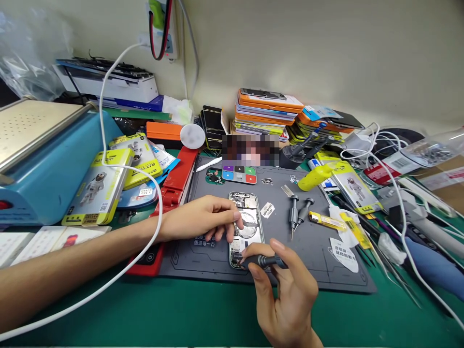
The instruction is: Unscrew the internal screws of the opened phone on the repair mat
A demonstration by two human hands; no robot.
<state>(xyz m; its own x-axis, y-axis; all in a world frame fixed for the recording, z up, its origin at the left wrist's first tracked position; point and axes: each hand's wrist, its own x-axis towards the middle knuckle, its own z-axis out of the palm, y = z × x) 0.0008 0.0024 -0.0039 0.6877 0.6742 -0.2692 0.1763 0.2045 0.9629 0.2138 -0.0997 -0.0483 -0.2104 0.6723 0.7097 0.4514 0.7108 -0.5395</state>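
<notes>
An opened smartphone [258,234] lies on the dark grey repair mat [213,266], its inner parts and round wireless charging coil [249,224] showing. My left hand [208,217] rests across the phone's left edge, fingers loosely bent and apart, gripping nothing. With my right hand [286,290] I hold a dark screwdriver [264,261] between thumb and fingers, tilted low over the phone's bottom end. Its tip is too small to make out. To the phone's right lie a white label [267,210] and two more screwdrivers [293,212]. A coloured screw tray [239,175] sits behind it.
A white cable [158,212] arches over my left forearm. Left are a red clamp-like tool [177,181], battery boxes [99,186] and a blue machine [47,179]. Right are a yellow bottle [314,177], a yellow cutter [326,221] and tweezers [389,270]. Stacked boxes [266,108] line the wall.
</notes>
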